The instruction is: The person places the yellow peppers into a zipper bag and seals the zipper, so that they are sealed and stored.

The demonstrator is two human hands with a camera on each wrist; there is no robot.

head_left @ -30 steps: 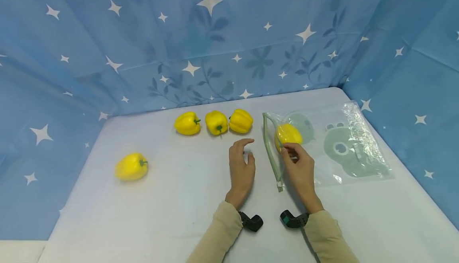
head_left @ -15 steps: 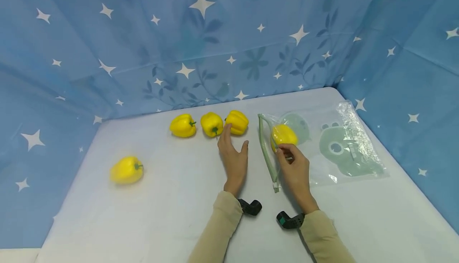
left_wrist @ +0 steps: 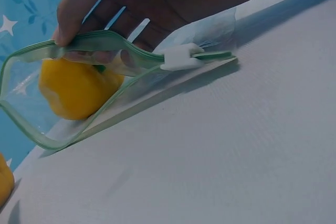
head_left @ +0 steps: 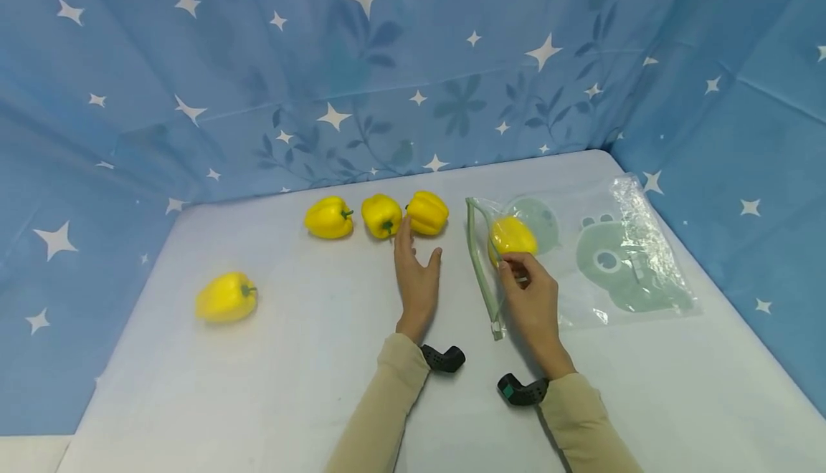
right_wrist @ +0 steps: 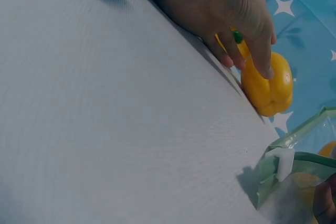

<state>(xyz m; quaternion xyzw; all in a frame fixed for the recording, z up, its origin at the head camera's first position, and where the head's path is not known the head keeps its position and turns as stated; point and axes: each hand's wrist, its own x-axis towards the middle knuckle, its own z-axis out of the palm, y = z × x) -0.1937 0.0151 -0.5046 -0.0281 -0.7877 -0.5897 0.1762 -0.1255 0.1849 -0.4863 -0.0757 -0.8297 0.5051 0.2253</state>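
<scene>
My right hand [head_left: 532,304] pinches the upper edge of a clear zip bag [head_left: 568,312] between thumb and fingers. In the left wrist view the green-rimmed mouth gapes, with a white slider [left_wrist: 181,57] at one end. Inside the bag, near its mouth, lies a yellow bell pepper [head_left: 513,235]. My left hand [head_left: 417,287] reaches with extended fingers to the rightmost bell pepper [head_left: 429,213] of a row. Its thumb stands apart; in the right wrist view it overlaps that pepper [right_wrist: 269,88]. Whether it touches I cannot tell. Two more yellow peppers, the middle one [head_left: 381,213] and the left one [head_left: 329,218], complete the row.
Another yellow bell pepper [head_left: 226,297] lies alone on the left of the white table [head_left: 290,380]. Blue star-patterned curtains [head_left: 258,64] border the table at the back and sides. Green animal prints [head_left: 622,265] cover part of the bag.
My left hand has moved forward and left to the pepper row, its fingers straightening. The right hand keeps its pinch on the bag edge. The head view has shifted slightly.
</scene>
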